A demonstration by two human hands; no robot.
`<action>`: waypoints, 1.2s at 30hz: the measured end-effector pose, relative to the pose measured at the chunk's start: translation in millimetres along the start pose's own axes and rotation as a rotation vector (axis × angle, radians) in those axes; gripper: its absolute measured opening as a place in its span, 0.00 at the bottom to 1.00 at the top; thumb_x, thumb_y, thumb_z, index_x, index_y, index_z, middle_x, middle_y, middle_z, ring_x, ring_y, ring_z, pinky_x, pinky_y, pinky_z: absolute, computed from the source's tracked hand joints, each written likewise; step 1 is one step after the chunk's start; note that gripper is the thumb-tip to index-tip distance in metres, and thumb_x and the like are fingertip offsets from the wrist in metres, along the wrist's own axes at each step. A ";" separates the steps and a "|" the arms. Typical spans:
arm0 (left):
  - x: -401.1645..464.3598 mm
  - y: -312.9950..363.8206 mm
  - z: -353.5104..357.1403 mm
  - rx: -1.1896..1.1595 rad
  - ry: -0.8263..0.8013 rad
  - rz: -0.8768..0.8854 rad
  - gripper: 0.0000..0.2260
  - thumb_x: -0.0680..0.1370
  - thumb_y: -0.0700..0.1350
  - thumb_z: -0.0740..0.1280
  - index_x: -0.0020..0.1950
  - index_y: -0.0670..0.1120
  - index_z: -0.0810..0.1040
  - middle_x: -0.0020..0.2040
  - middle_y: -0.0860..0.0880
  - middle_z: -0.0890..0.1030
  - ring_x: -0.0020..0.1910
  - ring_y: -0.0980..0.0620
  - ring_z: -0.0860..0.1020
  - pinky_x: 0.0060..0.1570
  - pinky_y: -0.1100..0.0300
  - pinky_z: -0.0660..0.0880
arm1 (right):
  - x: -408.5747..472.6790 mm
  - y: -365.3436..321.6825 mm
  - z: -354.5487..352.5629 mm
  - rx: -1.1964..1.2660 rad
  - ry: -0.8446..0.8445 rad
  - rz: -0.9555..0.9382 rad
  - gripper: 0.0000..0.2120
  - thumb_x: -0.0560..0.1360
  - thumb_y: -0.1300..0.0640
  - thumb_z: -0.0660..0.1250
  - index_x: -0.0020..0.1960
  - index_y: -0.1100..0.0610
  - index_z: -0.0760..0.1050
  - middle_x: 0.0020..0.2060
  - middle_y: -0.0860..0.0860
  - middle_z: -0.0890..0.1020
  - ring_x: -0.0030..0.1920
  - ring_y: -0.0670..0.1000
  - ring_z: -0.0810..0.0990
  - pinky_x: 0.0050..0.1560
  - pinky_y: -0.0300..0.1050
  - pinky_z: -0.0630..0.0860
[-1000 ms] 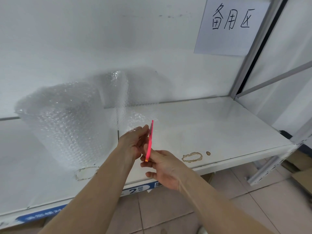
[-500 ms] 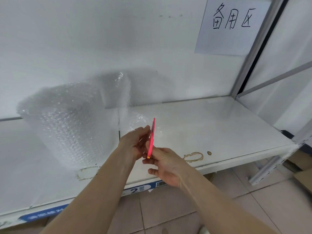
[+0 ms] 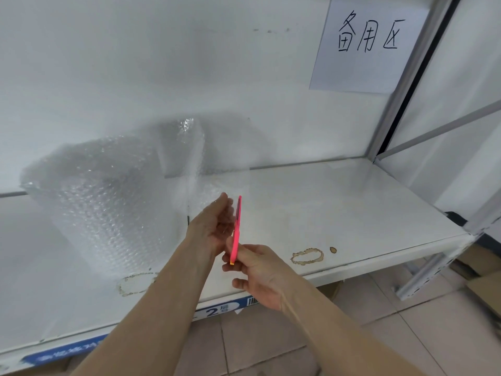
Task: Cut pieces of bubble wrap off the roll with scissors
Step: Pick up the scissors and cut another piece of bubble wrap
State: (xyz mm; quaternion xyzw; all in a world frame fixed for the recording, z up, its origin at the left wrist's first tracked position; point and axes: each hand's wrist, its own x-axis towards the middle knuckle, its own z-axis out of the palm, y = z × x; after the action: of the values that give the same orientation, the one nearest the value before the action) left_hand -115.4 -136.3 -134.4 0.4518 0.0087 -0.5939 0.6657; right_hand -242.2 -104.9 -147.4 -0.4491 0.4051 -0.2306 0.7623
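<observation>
A big roll of clear bubble wrap [image 3: 105, 202] stands on the white shelf [image 3: 339, 213] at the left, its loose end [image 3: 189, 147] hanging out to the right. My right hand [image 3: 257, 270] pinches the lower end of a slim pink scissors-like tool [image 3: 236, 229], seen edge-on and pointing up. My left hand [image 3: 214, 226] is just left of the tool with fingers partly spread beside it, near the edge of the loose bubble wrap sheet [image 3: 214, 191]. Whether it holds the sheet is unclear.
Ring-shaped brown stains [image 3: 307, 256] mark the shelf near its front edge. A paper sign with handwriting [image 3: 366, 42] hangs on the back wall. A grey metal upright [image 3: 406, 85] bounds the shelf on the right. Cardboard [image 3: 485, 283] lies on the tiled floor below.
My left hand's fingers have opened out from the pink tool. The tool and my right hand stay almost where they were.
</observation>
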 end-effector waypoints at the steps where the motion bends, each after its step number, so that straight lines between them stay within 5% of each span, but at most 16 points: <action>1: 1.5 -1.4 -0.8 0.014 0.013 0.011 0.06 0.74 0.44 0.74 0.43 0.42 0.81 0.31 0.50 0.81 0.24 0.57 0.76 0.28 0.65 0.75 | 0.8 -0.6 0.4 0.003 0.000 -0.002 0.14 0.75 0.45 0.70 0.42 0.56 0.79 0.41 0.51 0.80 0.42 0.48 0.78 0.40 0.42 0.71; 18: 5.9 5.8 -11.9 0.001 0.044 0.015 0.05 0.72 0.41 0.76 0.42 0.40 0.83 0.35 0.48 0.83 0.28 0.56 0.79 0.34 0.62 0.77 | 8.9 -6.3 10.5 0.013 -0.017 -0.020 0.16 0.75 0.43 0.68 0.43 0.56 0.78 0.44 0.52 0.80 0.44 0.49 0.77 0.41 0.43 0.71; 29: -6.6 6.3 -8.8 0.118 0.124 0.001 0.08 0.68 0.43 0.79 0.44 0.45 0.86 0.44 0.52 0.86 0.49 0.52 0.82 0.47 0.54 0.79 | 11.4 -10.8 12.6 0.033 -0.007 -0.057 0.15 0.75 0.44 0.69 0.36 0.52 0.80 0.41 0.51 0.79 0.43 0.49 0.76 0.43 0.44 0.70; 36: -6.4 6.5 -9.1 0.148 0.122 0.019 0.06 0.69 0.44 0.78 0.41 0.45 0.85 0.38 0.53 0.85 0.47 0.52 0.81 0.39 0.55 0.78 | 13.8 -11.4 12.5 0.001 -0.011 -0.039 0.18 0.75 0.40 0.67 0.40 0.55 0.77 0.40 0.50 0.80 0.44 0.49 0.76 0.42 0.43 0.70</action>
State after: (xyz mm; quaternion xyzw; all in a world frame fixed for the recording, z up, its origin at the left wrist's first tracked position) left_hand -107.4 -126.4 -132.4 0.5351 0.0009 -0.5580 0.6343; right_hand -224.0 -114.2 -139.8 -0.4576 0.3919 -0.2434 0.7601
